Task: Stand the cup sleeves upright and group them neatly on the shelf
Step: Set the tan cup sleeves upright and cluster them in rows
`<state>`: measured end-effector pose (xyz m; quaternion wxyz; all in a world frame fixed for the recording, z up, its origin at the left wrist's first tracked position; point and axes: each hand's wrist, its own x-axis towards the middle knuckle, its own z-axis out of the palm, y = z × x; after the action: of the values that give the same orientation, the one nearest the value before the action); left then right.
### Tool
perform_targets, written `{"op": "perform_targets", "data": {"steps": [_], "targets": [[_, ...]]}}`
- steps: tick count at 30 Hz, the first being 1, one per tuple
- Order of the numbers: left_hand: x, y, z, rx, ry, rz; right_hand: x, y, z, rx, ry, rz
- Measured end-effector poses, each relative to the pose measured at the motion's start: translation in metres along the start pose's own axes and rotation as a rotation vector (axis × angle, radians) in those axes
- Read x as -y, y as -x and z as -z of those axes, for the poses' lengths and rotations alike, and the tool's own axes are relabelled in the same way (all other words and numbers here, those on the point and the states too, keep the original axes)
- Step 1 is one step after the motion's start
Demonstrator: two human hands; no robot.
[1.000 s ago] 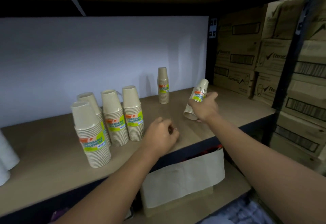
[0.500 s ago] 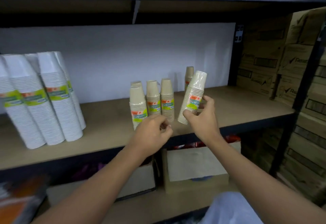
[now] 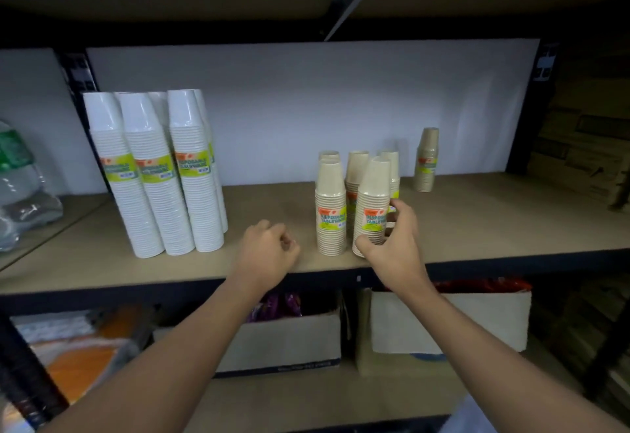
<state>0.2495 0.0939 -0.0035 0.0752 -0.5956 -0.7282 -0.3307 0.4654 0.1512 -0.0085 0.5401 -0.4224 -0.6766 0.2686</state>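
Several tan cup sleeves with green labels stand upright in a tight cluster on the wooden shelf [image 3: 477, 224]. My right hand [image 3: 395, 241] grips the front right sleeve [image 3: 373, 201] near its base, and that sleeve stands beside the front left sleeve [image 3: 330, 204]. Two more sleeves [image 3: 356, 166] stand behind them, partly hidden. One tan sleeve [image 3: 426, 160] stands alone farther back on the right. My left hand [image 3: 269, 252] hovers at the shelf's front edge, fingers loosely curled, holding nothing.
Tall white cup sleeves [image 3: 156, 173] stand grouped at the left of the shelf. A plastic-wrapped bundle [image 3: 20, 187] lies at the far left. Cardboard boxes [image 3: 443, 323] sit on the lower shelf, and stacked cartons [image 3: 579, 160] fill the right bay.
My right hand carried the tan sleeve leftwards from a tilted hold and set it upright at the front of the cluster. My view pulled back and shifted left.
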Motion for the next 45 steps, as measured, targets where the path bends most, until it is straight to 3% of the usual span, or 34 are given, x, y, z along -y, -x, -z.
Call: {"op": "perform_targets", "data": {"steps": [4,34,42,45], "targets": [[0.005,-0.015,-0.013,0.067,0.013,0.055,-0.007,-0.001,-0.006,0.005,0.019,0.011],[0.012,-0.018,-0.029,-0.020,0.012,0.045,-0.014,-0.005,-0.008,0.001,0.102,-0.019],[0.002,-0.044,-0.018,0.155,-0.065,0.082,-0.012,-0.006,-0.008,0.002,0.101,-0.020],[0.003,-0.042,-0.024,0.108,-0.012,0.083,-0.014,-0.007,-0.009,-0.003,0.089,-0.022]]}}
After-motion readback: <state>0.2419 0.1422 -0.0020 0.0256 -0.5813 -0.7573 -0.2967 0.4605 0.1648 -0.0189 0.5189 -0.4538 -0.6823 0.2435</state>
